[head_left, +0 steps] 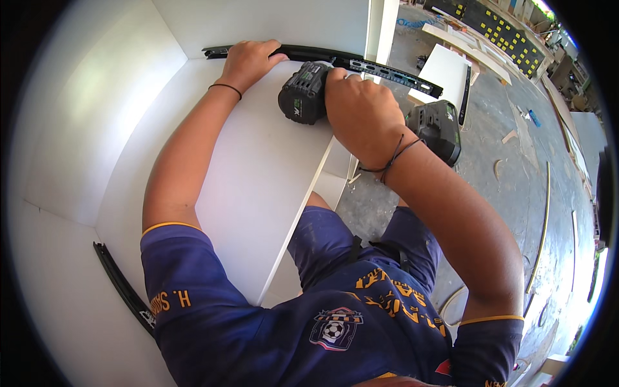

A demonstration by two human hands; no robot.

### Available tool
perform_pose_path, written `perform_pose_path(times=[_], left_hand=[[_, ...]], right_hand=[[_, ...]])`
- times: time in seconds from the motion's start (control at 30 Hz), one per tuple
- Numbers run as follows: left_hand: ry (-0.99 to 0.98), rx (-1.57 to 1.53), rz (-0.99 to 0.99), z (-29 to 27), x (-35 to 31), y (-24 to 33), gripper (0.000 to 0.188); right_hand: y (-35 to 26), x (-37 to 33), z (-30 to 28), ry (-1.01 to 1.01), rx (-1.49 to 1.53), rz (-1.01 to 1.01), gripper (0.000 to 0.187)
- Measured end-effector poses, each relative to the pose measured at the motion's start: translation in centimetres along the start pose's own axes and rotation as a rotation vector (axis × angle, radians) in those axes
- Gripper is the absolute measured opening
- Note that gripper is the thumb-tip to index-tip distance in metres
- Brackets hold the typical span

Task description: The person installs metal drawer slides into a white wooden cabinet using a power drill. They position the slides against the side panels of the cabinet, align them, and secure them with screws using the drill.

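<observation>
A black drawer slide (401,75) runs along the white side panel (271,26) at the far side of a white cabinet, its right part extending past the panel's front edge. My left hand (248,63) grips the slide near its left end, fingers over the top and thumb along the near side. In my right hand (362,115) is a black cordless drill (303,93), held by the handle, with its battery (438,129) sticking out to the right. The drill lies close against the slide; its tip is hidden.
Below my arms spreads the white cabinet shelf (258,174), its front edge near my legs. A second black slide (122,287) is on the opposite panel at lower left. On the grey concrete floor (496,213) at right lie a white board (445,68), offcuts and strips.
</observation>
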State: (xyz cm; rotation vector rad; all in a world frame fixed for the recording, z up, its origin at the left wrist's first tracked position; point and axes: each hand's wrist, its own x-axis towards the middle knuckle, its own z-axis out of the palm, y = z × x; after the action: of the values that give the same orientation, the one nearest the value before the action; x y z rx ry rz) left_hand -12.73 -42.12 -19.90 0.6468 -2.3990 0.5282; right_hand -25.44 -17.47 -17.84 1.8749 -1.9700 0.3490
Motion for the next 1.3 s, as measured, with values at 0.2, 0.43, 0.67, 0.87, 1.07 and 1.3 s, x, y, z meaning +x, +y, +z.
perform_pose_path(times=[0.2,0.43,0.67,0.87,1.07,1.3], left_hand=[[0.002,-0.003,0.002,-0.1,0.0,0.3,0.033],[0.174,-0.048,0.096,0.5,-0.1,-0.1,0.029],[0.183,-0.065,0.108,0.6,-0.2,-0.4,0.029],[0.017,0.004,0.022,0.1,0.0,0.1,0.032],[0.013,0.012,0.018,-0.2,-0.1,0.2,0.032],[0.031,0.009,0.026,-0.3,-0.2,0.4,0.031]], right_hand=[[-0.1,0.3,-0.3,-0.026,-0.033,0.020,0.029],[0.0,0.3,-0.3,-0.037,-0.045,0.015,0.026],[0.2,0.2,-0.2,0.006,-0.081,-0.012,0.025],[0.6,0.4,0.2,-0.012,-0.073,-0.003,0.025],[0.7,0.3,0.7,0.060,-0.025,-0.008,0.013],[0.7,0.5,0.2,0.039,-0.010,-0.003,0.013]])
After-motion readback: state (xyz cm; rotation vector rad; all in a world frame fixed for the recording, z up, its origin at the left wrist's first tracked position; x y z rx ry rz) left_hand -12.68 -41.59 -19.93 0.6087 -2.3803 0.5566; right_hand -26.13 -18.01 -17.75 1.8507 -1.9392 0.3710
